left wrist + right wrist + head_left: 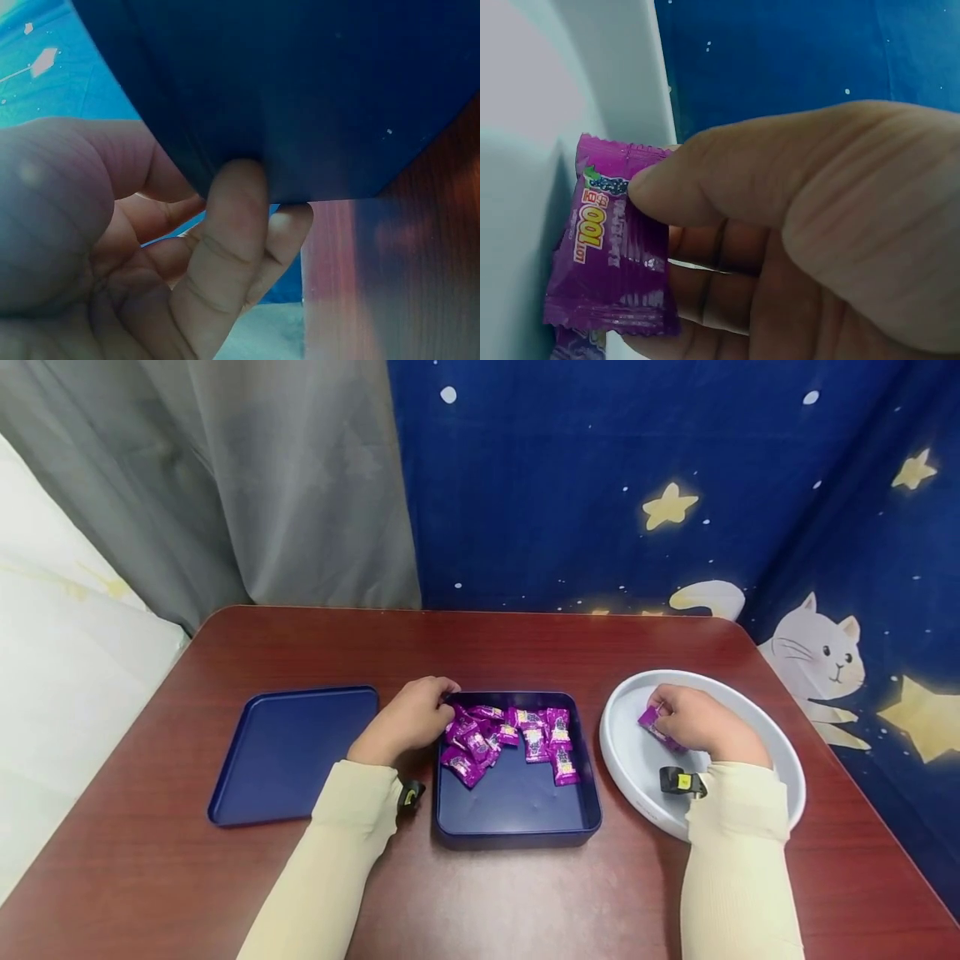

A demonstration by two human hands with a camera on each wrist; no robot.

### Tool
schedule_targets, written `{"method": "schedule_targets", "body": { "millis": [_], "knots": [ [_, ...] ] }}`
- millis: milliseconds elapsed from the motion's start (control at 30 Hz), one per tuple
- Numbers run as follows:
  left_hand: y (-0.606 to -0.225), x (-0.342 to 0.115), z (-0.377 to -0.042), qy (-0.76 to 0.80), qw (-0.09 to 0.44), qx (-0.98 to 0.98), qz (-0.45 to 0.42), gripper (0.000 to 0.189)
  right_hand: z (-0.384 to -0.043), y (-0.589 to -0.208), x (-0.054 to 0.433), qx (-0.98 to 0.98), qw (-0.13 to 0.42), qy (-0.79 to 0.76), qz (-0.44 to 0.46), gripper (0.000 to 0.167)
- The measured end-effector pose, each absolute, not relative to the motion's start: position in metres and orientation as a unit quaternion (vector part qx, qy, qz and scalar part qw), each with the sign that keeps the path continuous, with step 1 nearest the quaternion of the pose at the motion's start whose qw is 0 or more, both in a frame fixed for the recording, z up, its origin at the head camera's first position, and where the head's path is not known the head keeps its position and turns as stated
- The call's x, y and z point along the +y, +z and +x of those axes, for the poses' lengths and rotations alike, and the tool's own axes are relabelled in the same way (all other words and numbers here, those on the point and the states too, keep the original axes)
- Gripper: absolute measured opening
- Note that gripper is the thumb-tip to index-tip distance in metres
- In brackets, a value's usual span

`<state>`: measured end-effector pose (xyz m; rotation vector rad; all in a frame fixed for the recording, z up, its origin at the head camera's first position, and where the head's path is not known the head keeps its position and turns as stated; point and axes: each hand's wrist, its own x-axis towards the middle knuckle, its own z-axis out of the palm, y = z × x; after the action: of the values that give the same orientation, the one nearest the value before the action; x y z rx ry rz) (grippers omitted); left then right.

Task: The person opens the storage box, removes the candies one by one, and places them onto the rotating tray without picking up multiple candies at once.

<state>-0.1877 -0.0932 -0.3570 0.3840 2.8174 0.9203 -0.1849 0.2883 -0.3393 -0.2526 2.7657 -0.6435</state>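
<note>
My left hand (411, 718) grips the far left corner of a dark blue rectangular box (510, 814); in the left wrist view its fingers lie against the blue wall (300, 90). Several purple wrapped candies (476, 745) lie inside this box, along its left and far parts. Over a round white tray (628, 768) at the right, my right hand (697, 722) pinches a purple wrapped candy (607, 240) between thumb and fingers. Beneath that one, a second purple candy (581, 345) shows in part. My hand hides some of the tray.
Left of the box, a flat blue lid (296, 756) lies on the brown table (480, 910). Behind the table's far edge hang a grey curtain (315, 485) and a blue curtain (540, 485) with stars and a cat. Black straps circle both wrists.
</note>
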Motion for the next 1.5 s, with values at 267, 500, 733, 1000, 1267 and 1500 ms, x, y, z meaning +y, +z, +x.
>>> {"method": "schedule_targets", "body": {
  "millis": [267,500,733,1000,1267,1500],
  "knots": [
    [-0.358,-0.093,-0.188,0.307,0.076,0.94,0.129,0.036,-0.188,-0.345,0.291,0.958,0.168,-0.225,-0.063,0.028],
    [-0.357,-0.092,-0.188,0.305,0.074,0.941,0.127,0.036,-0.19,-0.348,0.29,0.959,0.16,-0.223,-0.065,0.031],
    [-0.357,-0.093,-0.187,0.307,0.074,0.94,0.128,0.035,-0.192,-0.349,0.29,0.966,0.141,-0.207,-0.07,0.035],
    [-0.357,-0.092,-0.188,0.306,0.074,0.941,0.127,0.036,-0.19,-0.344,0.289,0.973,0.122,-0.185,-0.063,0.049],
    [-0.355,-0.092,-0.189,0.304,0.073,0.941,0.131,0.035,-0.188,-0.335,0.288,0.974,0.127,-0.185,-0.041,0.069],
    [-0.356,-0.093,-0.187,0.306,0.072,0.941,0.127,0.036,-0.184,-0.325,0.28,0.975,0.118,-0.18,-0.052,0.07]
  ]
}}
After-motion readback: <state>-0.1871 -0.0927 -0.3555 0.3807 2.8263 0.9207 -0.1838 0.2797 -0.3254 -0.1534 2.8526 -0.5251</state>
